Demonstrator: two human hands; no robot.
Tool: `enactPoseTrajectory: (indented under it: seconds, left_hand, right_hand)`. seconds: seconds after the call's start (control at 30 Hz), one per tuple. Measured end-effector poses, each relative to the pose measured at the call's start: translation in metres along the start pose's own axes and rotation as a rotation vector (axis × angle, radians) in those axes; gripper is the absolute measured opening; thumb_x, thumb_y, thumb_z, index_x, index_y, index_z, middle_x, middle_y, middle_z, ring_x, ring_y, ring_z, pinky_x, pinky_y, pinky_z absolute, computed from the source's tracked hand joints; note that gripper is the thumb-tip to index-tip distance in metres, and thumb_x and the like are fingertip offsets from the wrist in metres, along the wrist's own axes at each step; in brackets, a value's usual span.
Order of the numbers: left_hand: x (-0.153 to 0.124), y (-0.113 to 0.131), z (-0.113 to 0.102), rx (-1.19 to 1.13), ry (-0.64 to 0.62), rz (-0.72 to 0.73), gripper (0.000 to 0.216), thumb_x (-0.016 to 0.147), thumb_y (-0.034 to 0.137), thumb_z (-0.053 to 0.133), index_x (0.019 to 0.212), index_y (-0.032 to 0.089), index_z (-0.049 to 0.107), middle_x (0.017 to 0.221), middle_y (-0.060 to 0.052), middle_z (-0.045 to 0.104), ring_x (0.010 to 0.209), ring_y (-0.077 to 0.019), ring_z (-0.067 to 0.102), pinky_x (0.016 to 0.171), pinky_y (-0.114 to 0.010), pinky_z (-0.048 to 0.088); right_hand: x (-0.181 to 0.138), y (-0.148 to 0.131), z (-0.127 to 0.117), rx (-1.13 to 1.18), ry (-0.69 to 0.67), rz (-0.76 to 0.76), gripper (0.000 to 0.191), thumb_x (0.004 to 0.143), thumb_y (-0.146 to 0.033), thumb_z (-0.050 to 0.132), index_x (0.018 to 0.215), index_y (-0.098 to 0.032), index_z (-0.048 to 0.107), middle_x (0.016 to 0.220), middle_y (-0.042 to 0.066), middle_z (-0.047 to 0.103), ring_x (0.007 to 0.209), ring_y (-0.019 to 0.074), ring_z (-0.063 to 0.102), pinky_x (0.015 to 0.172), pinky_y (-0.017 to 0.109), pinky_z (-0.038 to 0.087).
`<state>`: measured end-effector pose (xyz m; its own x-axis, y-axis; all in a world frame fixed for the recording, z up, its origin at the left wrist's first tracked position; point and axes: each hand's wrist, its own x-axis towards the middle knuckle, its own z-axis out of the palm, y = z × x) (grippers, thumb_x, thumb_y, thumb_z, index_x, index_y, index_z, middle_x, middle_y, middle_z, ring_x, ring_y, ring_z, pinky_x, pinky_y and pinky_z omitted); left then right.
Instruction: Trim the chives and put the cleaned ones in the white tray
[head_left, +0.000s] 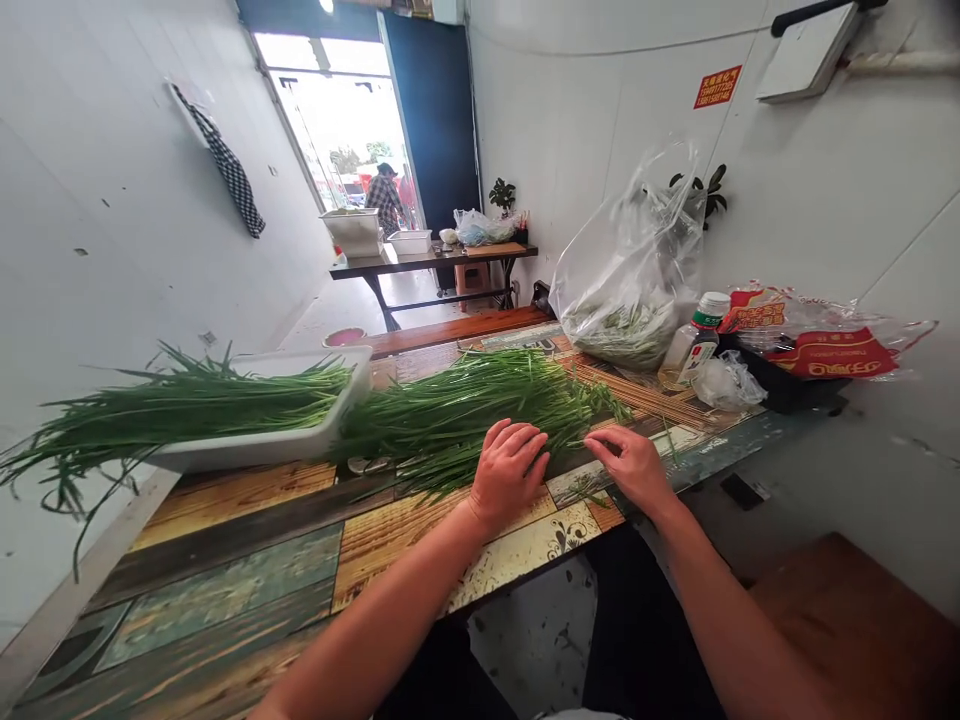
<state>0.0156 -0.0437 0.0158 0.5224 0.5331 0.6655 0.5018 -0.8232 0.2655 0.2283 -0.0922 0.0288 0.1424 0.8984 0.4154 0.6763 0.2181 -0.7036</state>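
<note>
A heap of long green stems (465, 400) is found lying on the counter (255, 590); its near right edge is covered by the left hand (511, 468), fingers curved, while the thumb and forefinger of the right hand (628, 468) are drawn together beside the stem ends, though whether anything is gripped by either cannot be told. Sorting at the stem ends is judged to be in hand, a light pinch on single stems being called for. More greens (202, 405) are held in a white tray (341, 425) at left.
</note>
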Motion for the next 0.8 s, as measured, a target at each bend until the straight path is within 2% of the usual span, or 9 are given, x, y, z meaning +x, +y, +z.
enactPoseTrajectory:
  seconds: [0.1,0.17,0.27,0.4,0.53,0.63,0.73,0.8]
  left_hand:
    - [-0.002,0.005,0.000,-0.044,0.048,0.027,0.031,0.093,0.026,0.043,0.121,0.023,0.056,0.120,-0.004,0.063,0.117,-0.0178,0.053,0.111,-0.040,0.029]
    - [-0.003,0.010,0.003,-0.073,0.052,0.024,0.033,0.094,0.026,0.042,0.125,0.022,0.053,0.123,-0.005,0.061,0.119,-0.0173,0.052,0.111,-0.039,0.029]
    - [-0.005,0.013,0.009,-0.109,-0.022,0.003,0.034,0.095,0.031,0.043,0.126,0.023,0.052,0.121,-0.005,0.063,0.116,-0.0177,0.055,0.111,-0.041,0.027]
    - [-0.005,0.013,0.014,-0.196,-0.141,-0.027,0.033,0.095,0.037,0.044,0.123,0.025,0.055,0.109,-0.003,0.069,0.098,-0.0172,0.064,0.110,-0.046,0.025]
    - [-0.005,0.015,0.014,-0.283,-0.204,-0.098,0.026,0.094,0.035,0.044,0.107,0.025,0.064,0.093,-0.001,0.073,0.079,-0.0142,0.066,0.102,-0.042,0.033]
    - [-0.004,0.017,0.012,-0.305,-0.208,-0.088,0.028,0.093,0.038,0.046,0.089,0.022,0.069,0.076,-0.001,0.072,0.069,-0.0139,0.064,0.094,-0.040,0.038]
    - [0.000,0.022,0.003,-0.405,-0.112,-0.034,0.035,0.093,0.043,0.043,0.081,0.020,0.068,0.072,-0.003,0.070,0.066,-0.0141,0.062,0.088,-0.038,0.042]
    - [0.008,0.026,-0.008,-0.523,-0.015,-0.091,0.040,0.093,0.046,0.041,0.078,0.019,0.066,0.071,-0.004,0.069,0.065,-0.0140,0.061,0.080,-0.034,0.047]
  right_hand:
    - [-0.006,-0.022,-0.006,0.159,0.068,0.047,0.033,0.080,-0.050,0.057,0.077,-0.019,0.069,0.076,0.005,0.068,0.068,0.0170,0.059,0.062,0.027,0.046]
    - [-0.009,-0.034,-0.005,0.229,0.053,0.084,0.034,0.078,-0.051,0.059,0.074,-0.019,0.069,0.069,0.003,0.066,0.064,0.0158,0.057,0.058,0.026,0.045]
    - [-0.012,-0.041,0.004,0.261,0.003,0.098,0.033,0.078,-0.049,0.058,0.071,-0.019,0.068,0.065,0.002,0.065,0.062,0.0152,0.057,0.058,0.025,0.045]
    - [-0.020,-0.043,0.019,0.242,0.000,0.051,0.028,0.081,-0.044,0.055,0.072,-0.021,0.068,0.071,0.002,0.066,0.068,0.0161,0.059,0.063,0.026,0.047]
    - [-0.030,-0.033,0.027,0.255,0.012,0.007,0.025,0.081,-0.042,0.057,0.073,-0.021,0.068,0.076,0.004,0.067,0.071,0.0170,0.060,0.065,0.028,0.048]
    - [-0.028,-0.013,0.023,0.308,0.102,0.105,0.029,0.081,-0.046,0.056,0.074,-0.019,0.067,0.072,0.004,0.066,0.064,0.0161,0.059,0.060,0.028,0.048]
    - [-0.013,0.008,0.012,0.235,0.204,0.185,0.036,0.082,-0.049,0.052,0.080,-0.018,0.069,0.071,0.005,0.067,0.064,0.0174,0.060,0.059,0.028,0.048]
    - [0.002,0.019,0.006,0.087,0.183,0.173,0.033,0.082,-0.046,0.051,0.083,-0.019,0.070,0.079,0.006,0.070,0.072,0.0194,0.063,0.066,0.030,0.050]
